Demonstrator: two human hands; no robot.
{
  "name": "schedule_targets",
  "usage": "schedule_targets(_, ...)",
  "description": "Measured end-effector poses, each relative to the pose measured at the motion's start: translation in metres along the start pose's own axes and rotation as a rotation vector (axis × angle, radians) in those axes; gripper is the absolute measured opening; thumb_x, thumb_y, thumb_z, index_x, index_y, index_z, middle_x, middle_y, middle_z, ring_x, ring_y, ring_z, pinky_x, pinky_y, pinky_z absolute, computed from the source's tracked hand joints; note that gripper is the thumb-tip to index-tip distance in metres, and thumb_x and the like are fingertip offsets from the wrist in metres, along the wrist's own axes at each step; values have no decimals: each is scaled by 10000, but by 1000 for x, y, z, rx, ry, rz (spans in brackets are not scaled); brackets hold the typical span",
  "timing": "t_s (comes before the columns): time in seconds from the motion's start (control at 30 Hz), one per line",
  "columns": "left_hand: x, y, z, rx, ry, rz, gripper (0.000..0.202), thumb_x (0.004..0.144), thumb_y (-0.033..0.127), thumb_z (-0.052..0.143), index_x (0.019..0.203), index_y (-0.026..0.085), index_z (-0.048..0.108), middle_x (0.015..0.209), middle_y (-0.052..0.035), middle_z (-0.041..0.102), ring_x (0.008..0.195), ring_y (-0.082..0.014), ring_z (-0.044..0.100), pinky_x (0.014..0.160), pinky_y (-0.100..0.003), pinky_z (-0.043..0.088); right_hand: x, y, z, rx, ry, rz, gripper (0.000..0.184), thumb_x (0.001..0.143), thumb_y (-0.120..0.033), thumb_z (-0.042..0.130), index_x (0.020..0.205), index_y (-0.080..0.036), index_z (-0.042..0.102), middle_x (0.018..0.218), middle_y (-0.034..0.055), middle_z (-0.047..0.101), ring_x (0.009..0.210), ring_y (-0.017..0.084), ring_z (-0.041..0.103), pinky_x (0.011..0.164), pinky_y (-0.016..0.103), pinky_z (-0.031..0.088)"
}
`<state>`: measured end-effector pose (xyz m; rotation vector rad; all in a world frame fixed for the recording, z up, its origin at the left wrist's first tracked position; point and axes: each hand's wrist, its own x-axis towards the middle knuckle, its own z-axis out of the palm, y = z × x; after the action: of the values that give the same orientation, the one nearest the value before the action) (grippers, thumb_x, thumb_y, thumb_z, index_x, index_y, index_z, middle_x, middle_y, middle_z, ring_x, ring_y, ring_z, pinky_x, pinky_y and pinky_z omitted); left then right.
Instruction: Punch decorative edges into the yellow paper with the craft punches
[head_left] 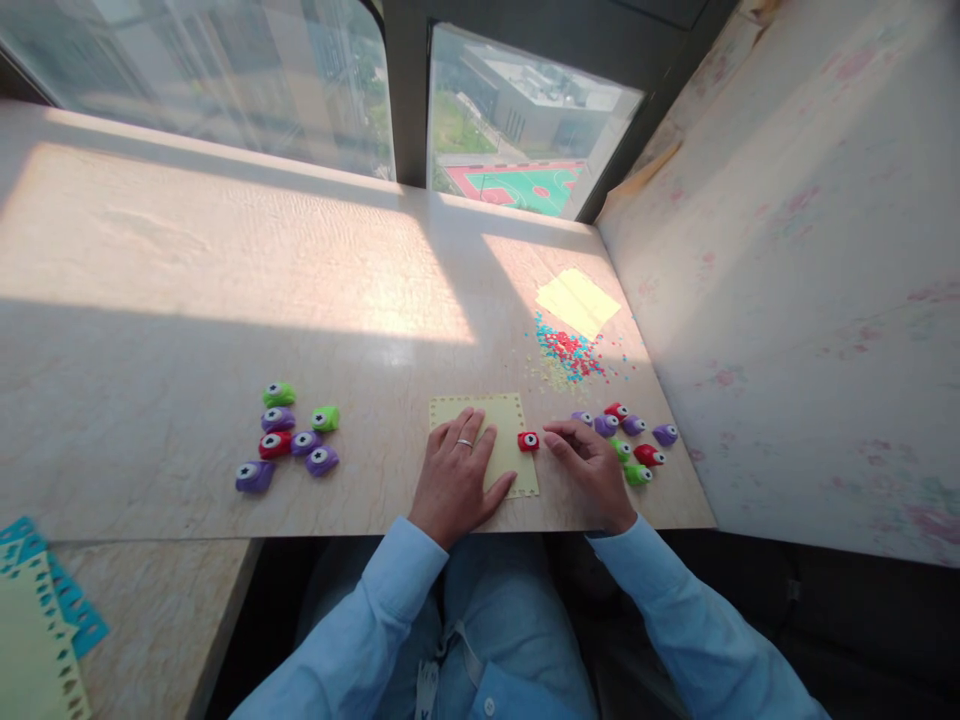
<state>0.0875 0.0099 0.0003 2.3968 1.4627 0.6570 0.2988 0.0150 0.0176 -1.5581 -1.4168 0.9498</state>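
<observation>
Blue sleeves point(397, 585) up close, left hand point(456, 472) spread flat on the yellow sheet point(507, 418), red punch point(523, 443) lying sideways across its right edge; right hand point(594, 468) narrowed just beside, grip unclear!

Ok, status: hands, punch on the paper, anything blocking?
Left hand flat on yellow paper. Right hand beside red craft punch, apart. Punch at paper's right edge. Left hand covers paper's middle.

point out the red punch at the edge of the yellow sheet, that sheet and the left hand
Red punch point(529, 441): head view, on its top
Yellow sheet point(504, 450): head view, on bare paper between thumb and fingers
Left hand point(456, 475): head view, on the back of it
</observation>
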Motion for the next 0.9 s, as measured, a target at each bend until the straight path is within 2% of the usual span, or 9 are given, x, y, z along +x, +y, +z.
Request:
schedule_targets(0.13, 0, -1, 1, -6, 5, 5, 526, 879, 499, 556, 1264, 141, 573, 1423, -207, 508, 1369, -346, 409, 1073, -519, 344, 10, -13, -7, 42, -123, 166, 369, 738, -522, 743, 833, -169, 696, 801, 52, 705, 726, 176, 616, 664, 302, 489)
schedule_targets(0.27, 0, 0, 2, -14, 8, 6, 525, 875, 489, 567, 1263, 135, 570, 1419, -212, 509, 1368, -347, 406, 1073, -517, 342, 16, -22, -6, 98, -224, 249, 397, 657, -516, 806, 810, -170, 685, 804, 45, 715, 729, 165, 615, 662, 287, 471)
schedule_targets(0.53, 0, 1, 2, -36, 29, 9, 522, 852, 470, 605, 1248, 131, 571, 1407, -214, 516, 1359, -347, 412, 1071, -508, 341, 19, -35, -2, 21, -243, 313, 453, 595, -569, 811, 713, -170, 630, 604, -27, 593, 529, 91, 451, 484, 234, 331)
schedule_targets(0.77, -1, -1, 5, -65, 59, 18, 502, 846, 454, 617, 1236, 141, 571, 1397, -213, 521, 1352, -347, 418, 1065, -508, 340, 28, -34, -3, -36, -280, 374, 511, 541, -558, 834, 758, -175, 575, 585, -48, 572, 474, 71, 416, 441, 214, 261)
schedule_targets(0.9, -2, -2, 6, -68, 75, 26, 494, 853, 455, 605, 1237, 145, 568, 1395, -216, 521, 1349, -351, 418, 1057, -514, 340, 36, -34, -5, -82, -364, 427, 546, 529, -555, 840, 776, -194, 513, 527, -78, 527, 431, 68, 416, 416, 198, 256)
